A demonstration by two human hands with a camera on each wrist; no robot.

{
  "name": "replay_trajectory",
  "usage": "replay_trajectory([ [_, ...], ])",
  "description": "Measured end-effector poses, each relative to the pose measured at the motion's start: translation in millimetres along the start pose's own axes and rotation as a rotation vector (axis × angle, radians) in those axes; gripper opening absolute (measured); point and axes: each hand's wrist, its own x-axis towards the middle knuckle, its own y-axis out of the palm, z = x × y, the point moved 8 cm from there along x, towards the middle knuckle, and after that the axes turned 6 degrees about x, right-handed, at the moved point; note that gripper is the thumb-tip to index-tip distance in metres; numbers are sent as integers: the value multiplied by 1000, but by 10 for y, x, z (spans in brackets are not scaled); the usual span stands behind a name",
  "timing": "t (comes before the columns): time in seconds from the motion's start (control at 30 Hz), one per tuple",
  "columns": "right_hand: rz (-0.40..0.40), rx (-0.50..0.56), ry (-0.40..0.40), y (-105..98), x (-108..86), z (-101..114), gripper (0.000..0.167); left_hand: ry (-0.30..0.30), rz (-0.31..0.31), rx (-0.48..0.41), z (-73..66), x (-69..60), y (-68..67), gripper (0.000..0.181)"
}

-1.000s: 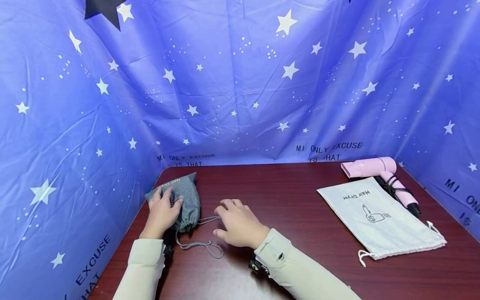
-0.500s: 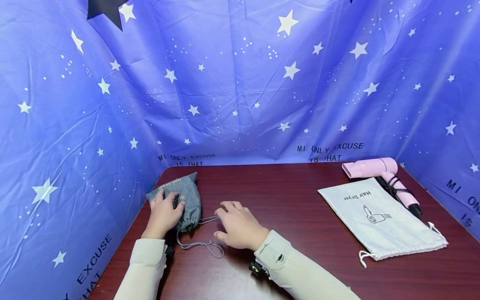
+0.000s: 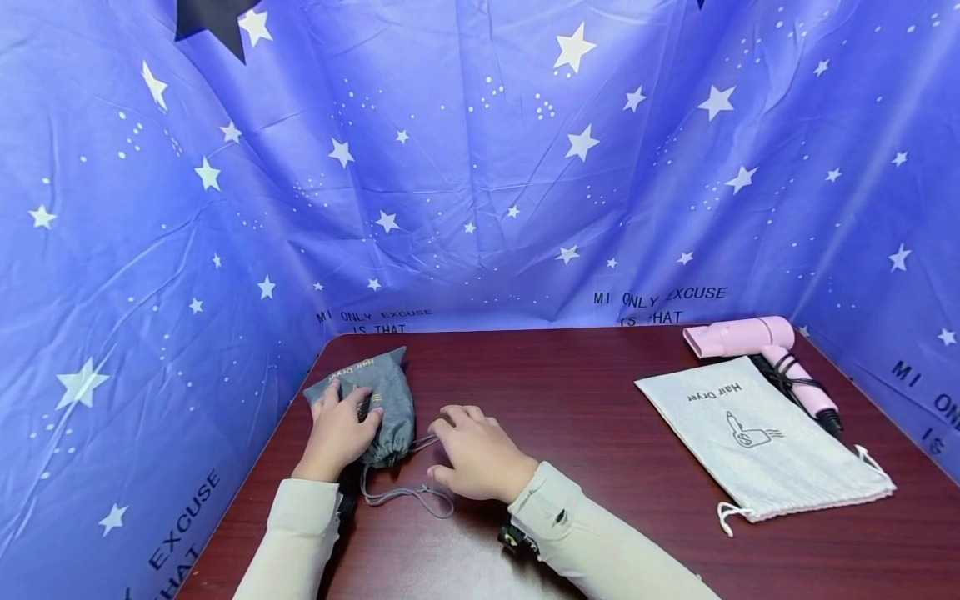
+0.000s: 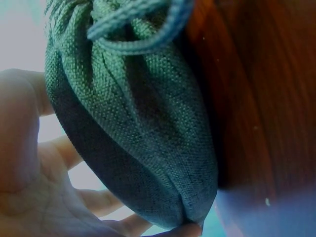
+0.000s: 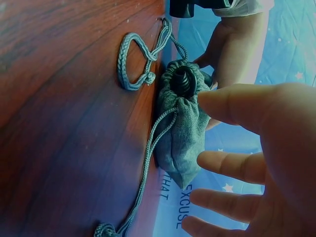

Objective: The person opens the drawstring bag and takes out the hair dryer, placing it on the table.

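Grey pouch sits under the left hand, a ribbed end showing at its mouth

The grey pouch (image 3: 395, 417), printed "Hair Dryer", lies on the left part of the counter (image 3: 540, 367), bulging and gathered at the neck. A black ribbed piece (image 5: 184, 82) shows in its puckered mouth; the rest of the contents is hidden by the cloth. The left hand (image 3: 337, 432) grips the pouch from above, fingers and thumb curved over its sides. The right hand (image 3: 480, 450) holds nothing, its fingers loose and parted just beside the pouch's grey drawstring (image 5: 123, 64), which trails in loops across the counter.

At the right, the white pouch (image 3: 757, 442) lies flat, its white strings loose. The pink hair dryer (image 3: 738, 336) is outside it, just beyond its edge, with a black cord wrapped about the handle.

Compared with a second ago, the grey pouch and the left hand are slightly farther right, nearer the right hand, which has hardly moved. The white pouch and dryer lie where they did.
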Motion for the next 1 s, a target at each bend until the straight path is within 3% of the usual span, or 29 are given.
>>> replay_trajectory([
  [0.47,20,13,-1,9,13,5,48,-21,17,6,-53,-28,41,51],
  [1.0,7,32,35,34,26,-37,61,42,-7,29,-227,-39,80,51],
])
